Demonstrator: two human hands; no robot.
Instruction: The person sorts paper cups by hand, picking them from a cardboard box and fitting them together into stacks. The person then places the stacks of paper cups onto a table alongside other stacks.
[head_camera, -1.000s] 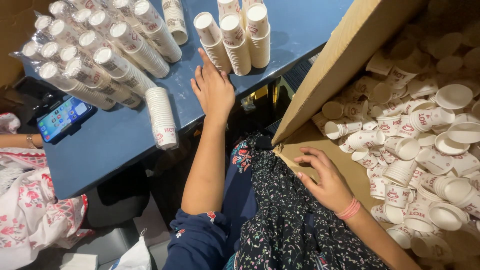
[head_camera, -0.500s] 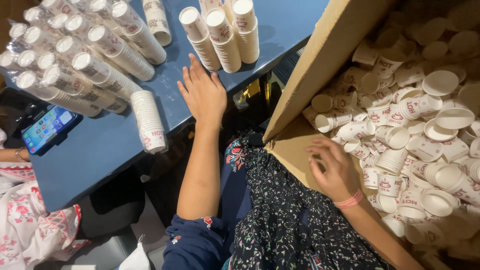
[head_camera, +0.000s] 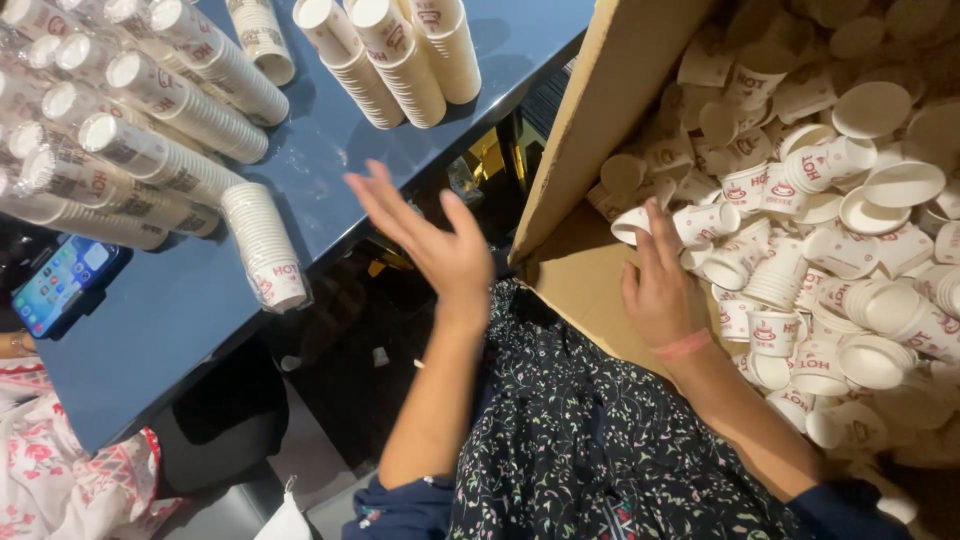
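Cardboard box (head_camera: 600, 130) holds loose paper cups (head_camera: 800, 170); right hand (head_camera: 655, 280) touches them, left hand (head_camera: 430, 240) spread empty

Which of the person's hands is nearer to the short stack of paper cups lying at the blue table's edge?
Left. The left hand is raised, open, just right of the short stack, off the blue table. The right hand is farther away, inside the cardboard box among loose cups.

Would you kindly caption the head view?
Right hand reaches into box of loose paper cups; left hand lifted, empty.
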